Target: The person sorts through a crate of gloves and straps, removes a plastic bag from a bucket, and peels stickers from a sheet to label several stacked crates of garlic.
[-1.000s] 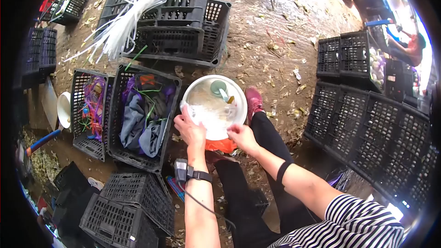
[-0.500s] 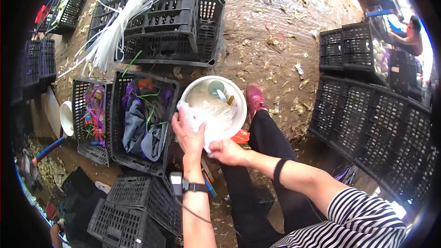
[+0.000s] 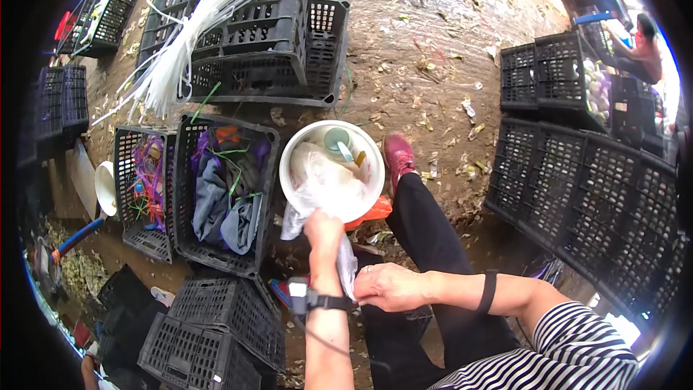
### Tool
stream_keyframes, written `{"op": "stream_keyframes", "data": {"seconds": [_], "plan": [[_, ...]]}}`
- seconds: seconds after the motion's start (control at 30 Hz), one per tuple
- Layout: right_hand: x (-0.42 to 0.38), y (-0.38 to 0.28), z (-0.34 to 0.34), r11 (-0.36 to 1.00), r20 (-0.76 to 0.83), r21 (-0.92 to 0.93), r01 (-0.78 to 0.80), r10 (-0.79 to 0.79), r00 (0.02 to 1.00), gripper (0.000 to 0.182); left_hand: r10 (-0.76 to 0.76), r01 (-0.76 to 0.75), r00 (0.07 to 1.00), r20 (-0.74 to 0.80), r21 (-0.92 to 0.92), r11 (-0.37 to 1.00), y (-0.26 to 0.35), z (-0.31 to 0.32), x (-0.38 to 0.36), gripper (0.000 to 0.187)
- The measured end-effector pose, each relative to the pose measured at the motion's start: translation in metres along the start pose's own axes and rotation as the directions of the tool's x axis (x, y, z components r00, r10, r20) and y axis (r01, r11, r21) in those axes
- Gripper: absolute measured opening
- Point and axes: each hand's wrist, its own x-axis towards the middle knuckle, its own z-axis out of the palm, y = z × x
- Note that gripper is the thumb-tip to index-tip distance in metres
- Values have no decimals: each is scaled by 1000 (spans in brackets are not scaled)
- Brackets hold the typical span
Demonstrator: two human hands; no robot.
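Note:
A white bucket stands on the ground beside a red shoe. Inside it are a pale green cup and a yellowish strip. A clear plastic bag fills part of the bucket and hangs over its near rim. My left hand is closed on the bag at that rim; its fingertips are partly hidden. Lower and to the right, my right hand pinches a stretched end of the same bag, close to my left wrist. An orange-red bag lies against the bucket's near side.
Left of the bucket, a black crate holds grey cloth, next to a crate with coloured ties. White strips lie over stacked crates. More black crates line the right, where another person is. Plant scraps litter the ground.
My right hand has moved down and right, stretching part of the bag toward me. My left hand has moved down and right from the bucket's left rim, closing on the bag.

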Motion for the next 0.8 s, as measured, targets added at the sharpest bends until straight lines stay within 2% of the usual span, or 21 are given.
{"op": "stream_keyframes", "data": {"seconds": [0.03,0.07,0.1,0.13,0.2,0.23,0.27,0.3,0.33,0.37,0.4,0.43,0.47,0.5,0.53,0.57,0.63,0.7,0.73,0.77,0.8], "plan": [[0,-1,-4,999,-3,2,-37,37,999,13,-27,25,1000,-9,-192,981,-17,-4,4,27],[-2,-5,-10,990,18,75,-121,120,993,22,-181,137,983,-24,-553,822,4,-39,-16,21],[-3,-19,-20,934,-34,227,-276,291,956,29,-166,71,985,-56,-739,670,-1,-53,-30,15],[-7,-16,-24,862,-78,362,-354,406,910,31,-200,57,978,-55,-855,515,17,-83,-55,14],[-11,-14,-39,677,-140,612,-410,602,786,29,-163,-13,980,-115,-852,524,33,-129,-110,22],[-14,-2,-46,650,-166,671,-358,602,781,19,-71,-80,982,-176,-724,685,28,-143,-136,24],[-16,3,-57,759,-214,568,-319,510,833,15,-37,-117,972,-232,-616,779,23,-148,-160,23],[-16,8,-69,852,-246,450,-267,406,880,13,-108,-38,976,-187,-641,767,8,-142,-188,23],[-13,13,-77,877,-245,367,-311,413,877,13,-89,-70,966,-245,-574,816,5,-139,-207,24],[-9,19,-84,892,-242,281,-353,422,873,13,-164,10,967,-195,-614,789,6,-140,-222,23],[-3,26,-91,921,-332,187,-343,388,860,14,-251,61,952,-173,-700,711,-2,-135,-235,23],[3,31,-99,884,-370,230,-406,465,804,14,-335,106,932,-140,-778,619,-11,-128,-244,24],[8,30,-111,887,-412,70,-455,442,797,15,-339,108,930,-140,-779,617,-6,-131,-245,24],[13,28,-125,863,-449,-92,-497,410,794,15,-368,137,925,-91,-826,547,3,-138,-243,25],[18,29,-137,839,-407,-192,-509,404,819,16,-395,165,918,-39,-867,471,7,-141,-242,27],[21,31,-146,808,-361,-291,-512,403,841,17,-404,168,914,-39,-870,464,3,-139,-244,27],[30,43,-158,751,-150,-443,-490,476,866,19,-579,207,815,-38,-913,352,-9,-133,-250,32],[43,53,-153,714,71,-552,-430,554,829,21,-595,265,803,5,-898,350,-46,-129,-279,32],[50,61,-146,715,86,-557,-421,555,828,21,-663,427,745,70,-815,393,-64,-124,-300,30],[59,73,-135,689,159,-590,-421,610,776,22,-730,579,671,125,-704,412,-73,-120,-311,28],[67,88,-125,661,225,-624,-416,662,715,24,-738,584,662,131,-708,397,-64,-123,-310,28]]}}
